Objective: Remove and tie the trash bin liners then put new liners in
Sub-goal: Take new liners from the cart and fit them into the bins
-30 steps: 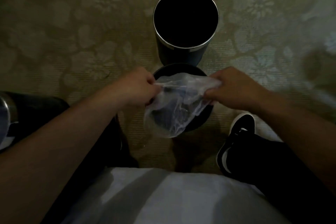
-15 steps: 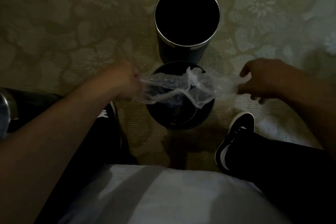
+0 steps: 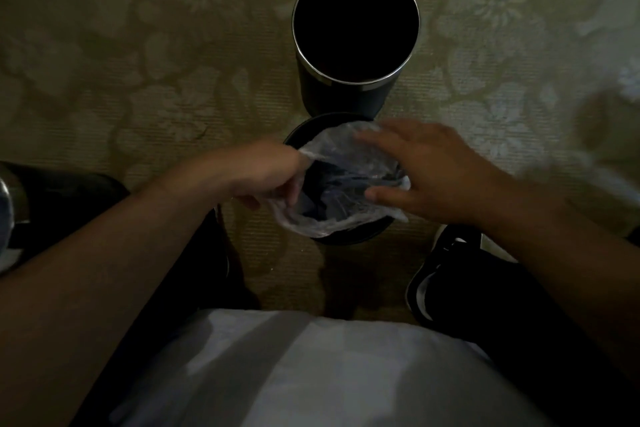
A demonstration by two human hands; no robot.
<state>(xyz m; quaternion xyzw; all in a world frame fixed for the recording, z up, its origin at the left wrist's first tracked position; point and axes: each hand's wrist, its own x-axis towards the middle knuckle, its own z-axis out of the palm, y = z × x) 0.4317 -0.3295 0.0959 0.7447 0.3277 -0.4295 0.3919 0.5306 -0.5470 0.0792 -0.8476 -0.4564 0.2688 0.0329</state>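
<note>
Over the near bin (image 3: 349,238), a low dark round one standing on the carpet (image 3: 138,80) between our feet, we hold a thin clear liner (image 3: 311,224) spread across the opening. Its mouth gapes wide, and its crumpled edge lies on or just over the rim at the front and at both sides; how far the plastic hangs down inside the bin we cannot tell.

Our left hand (image 3: 263,173) is at the left side of the rim, its fingers (image 3: 292,189) curled and pinching the liner's left edge. Our right hand (image 3: 440,173) is at the right side with the fingers (image 3: 381,135) spread and nearly straight, lying flat on the plastic at the back of the rim, while the thumb (image 3: 384,197) touches the liner's right edge lower down. This hand is blurred, so we cannot make out its grip more closely.

Just behind the near bin stands a taller dark bin (image 3: 343,97) with a bright metal rim, upright, its inside black. At the left edge of the view sits another dark object with a metal band (image 3: 52,198). A black shoe with a white sole (image 3: 424,288) is planted to the right of the near bin, and our white shirt (image 3: 329,374) fills the bottom.
</note>
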